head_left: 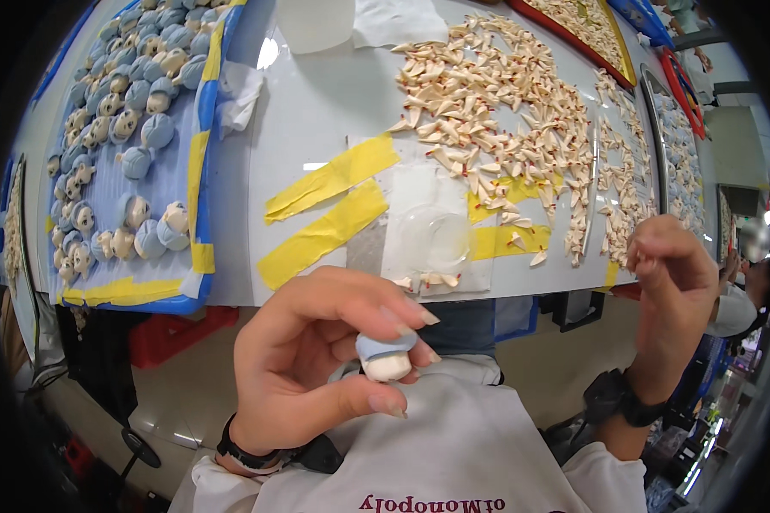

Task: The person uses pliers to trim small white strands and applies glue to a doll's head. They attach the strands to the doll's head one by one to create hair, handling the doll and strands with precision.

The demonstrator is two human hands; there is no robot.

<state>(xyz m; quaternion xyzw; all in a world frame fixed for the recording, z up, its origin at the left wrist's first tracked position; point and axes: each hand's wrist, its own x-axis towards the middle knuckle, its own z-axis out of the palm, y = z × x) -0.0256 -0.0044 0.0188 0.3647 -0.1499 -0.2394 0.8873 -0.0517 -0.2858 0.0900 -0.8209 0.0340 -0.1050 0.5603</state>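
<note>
My left hand [312, 363] is below the table edge and grips a small figurine head [386, 355], blue on top and cream below, between thumb and fingertips. My right hand [672, 291] is raised to the right with its fingers curled closed; whether something tiny is pinched in it is hidden. On the white table [316, 111] lies a big spread of small cream pointed pieces with red tips [488, 111]. A few of these pieces [428, 280] sit near the front edge, by a clear round dish [436, 239].
A blue-rimmed tray [198, 162] at left holds several blue-and-cream figurine heads [137, 128]. Yellow tape strips [329, 209] cross the table. A red-rimmed tray [573, 38] of cream pieces is far right. A red crate [180, 333] stands under the table. Another person's white sleeve [731, 312] shows at right.
</note>
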